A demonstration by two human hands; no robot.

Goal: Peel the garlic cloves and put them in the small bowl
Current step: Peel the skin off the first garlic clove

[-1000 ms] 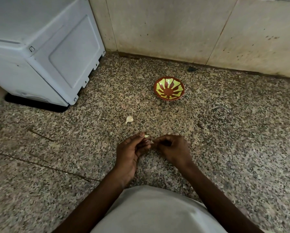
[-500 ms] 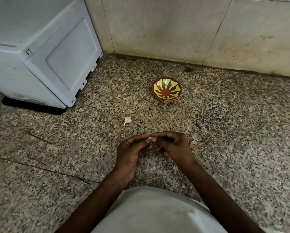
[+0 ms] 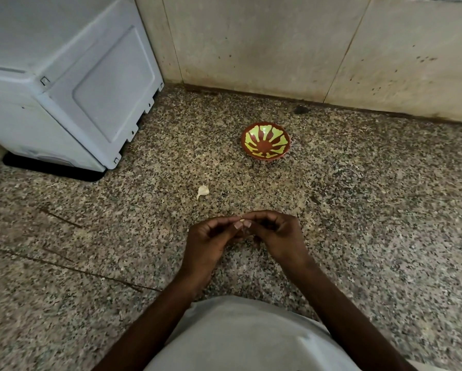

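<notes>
Left hand (image 3: 208, 241) and right hand (image 3: 276, 234) meet fingertip to fingertip, both grips pinching garlic clove (image 3: 241, 224), mostly hidden. Second clove (image 3: 202, 191) on floor (image 3: 385, 210) at 11 o'clock of hands; small bowl (image 3: 265, 144) at 12 o'clock, well apart.

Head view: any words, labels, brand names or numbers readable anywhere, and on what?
None can be read.
White appliance: plain panels, no label or brand showing.
Small bowl: a yellow-green and brown painted pattern, no lettering.
Wall tiles and granite counter: only specks and stains.
</notes>
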